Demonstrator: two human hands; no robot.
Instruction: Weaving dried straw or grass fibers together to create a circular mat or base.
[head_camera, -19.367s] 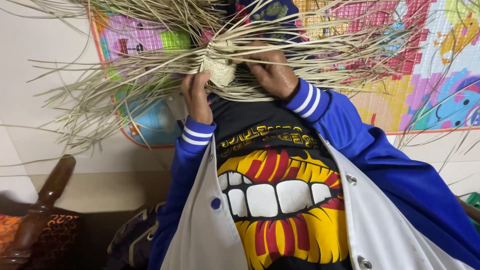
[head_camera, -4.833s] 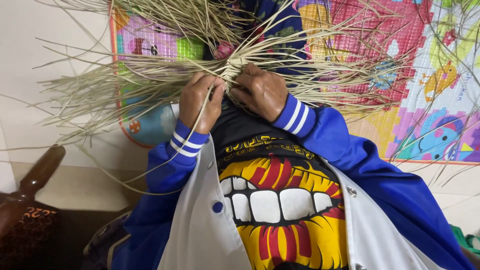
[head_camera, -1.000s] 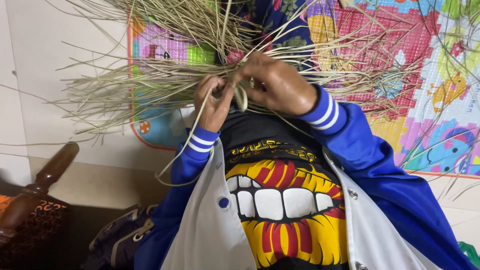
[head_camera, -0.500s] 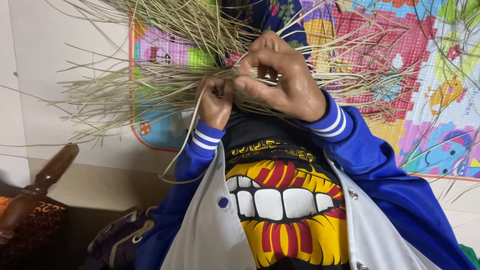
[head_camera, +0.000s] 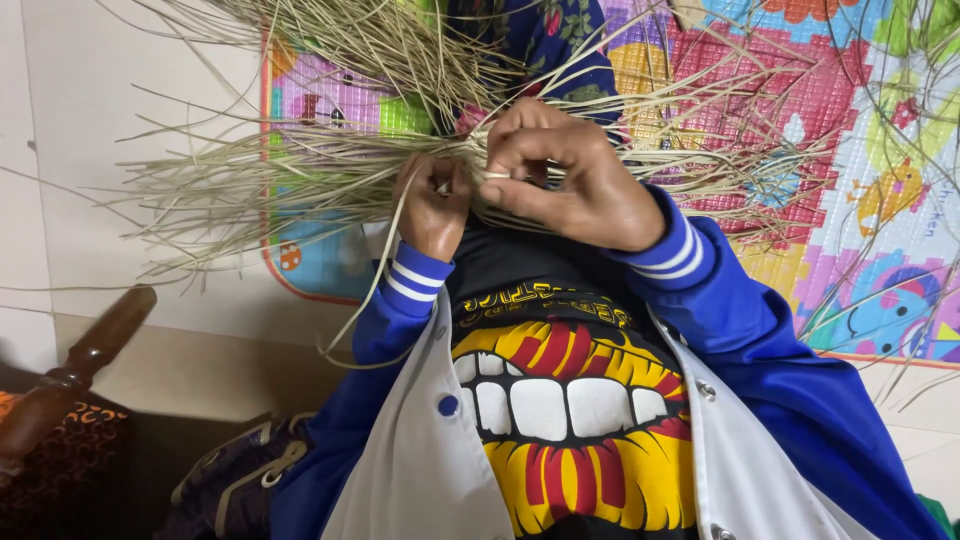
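- Play mat: a bright, many-coloured foam mat with cartoon animals fills the upper right of the head view; its orange-bordered left edge runs down beside a pale floor. Against the frame of a second ago it sits slightly lower and more to the left in view, so the head has tilted, not the mat.
- Jacket: blue sleeves with white-striped cuffs over a white front and a black shirt printed with a red-and-yellow mouth and teeth. No change.
- Straw bundle: long dry pale strands fan out over the mat's left edge and onto the floor, more spreading toward the mat's right side. Their crossing centre lies just above the shirt, between the two hands, near the mat's lower left border.
- Right hand: a second ago it lay low over the centre with the fingers curled across; now it is raised, thumb and forefinger pinched narrow on a single strand.
- Left hand: closed on the woven centre, fingertips meeting the right hand's pinch; half a second ago it was tucked partly under the right hand, now both show side by side.
- Loose strand: curves down from the left hand past the cuff, as before.
- Judgement: the change suggests one strand being picked out and worked into the centre; the weave is at an early stage, most straw still free.
- Dark wooden leg, lower left: only its place in view shifts.
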